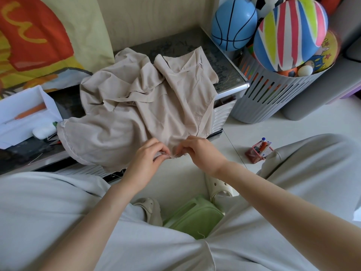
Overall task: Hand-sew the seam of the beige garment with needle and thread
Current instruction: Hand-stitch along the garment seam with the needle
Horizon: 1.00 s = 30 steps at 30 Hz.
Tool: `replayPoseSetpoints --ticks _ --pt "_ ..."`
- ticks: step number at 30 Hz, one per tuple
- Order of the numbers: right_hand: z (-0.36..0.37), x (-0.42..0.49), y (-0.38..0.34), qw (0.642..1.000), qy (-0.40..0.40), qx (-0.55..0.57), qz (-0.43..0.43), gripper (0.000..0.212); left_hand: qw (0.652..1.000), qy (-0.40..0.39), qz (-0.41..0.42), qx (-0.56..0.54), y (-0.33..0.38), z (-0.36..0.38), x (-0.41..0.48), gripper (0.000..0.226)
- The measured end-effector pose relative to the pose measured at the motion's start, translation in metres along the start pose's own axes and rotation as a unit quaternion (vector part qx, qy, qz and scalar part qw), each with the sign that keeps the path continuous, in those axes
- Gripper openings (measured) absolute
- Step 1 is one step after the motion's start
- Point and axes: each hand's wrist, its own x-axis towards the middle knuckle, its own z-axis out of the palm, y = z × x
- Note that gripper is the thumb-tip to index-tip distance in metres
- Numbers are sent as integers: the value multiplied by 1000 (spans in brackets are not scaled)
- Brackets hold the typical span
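Crumpled beige cloth garment (136, 106) lay mid-frame; left hand (150, 154) pinched its near seam edge, right hand (200, 151) pinched alongside (needle too small to see). Judged mid-stitch; next pull wants the fabric held taut.

My beige garment (136, 106) lies crumpled on the dark table (224, 73). Its near part hangs over the front edge, where my left hand (145, 163) and right hand (201, 151) pinch the frayed seam. A bit of pale thread (174, 155) shows there.
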Motion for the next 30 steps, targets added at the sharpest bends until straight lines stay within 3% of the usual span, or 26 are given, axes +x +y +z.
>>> replayPoseSetpoints --ticks 15,19,25,30 --pt "1 5 -4 997 -32 -38 -51 35 1000 -4 1 -18 6 -2 2 13" --pt "0 6 -7 998 -35 48 -6 44 1000 -2 -10 -17 5 -3 2 11" --pt "-4 11 -12 989 40 133 57 16 1000 -3 -4 -8 4 -3 2 3" --pt "-5 12 -18 972 42 214 87 27 1000 -7 -4 -4 3 -3 3 7"
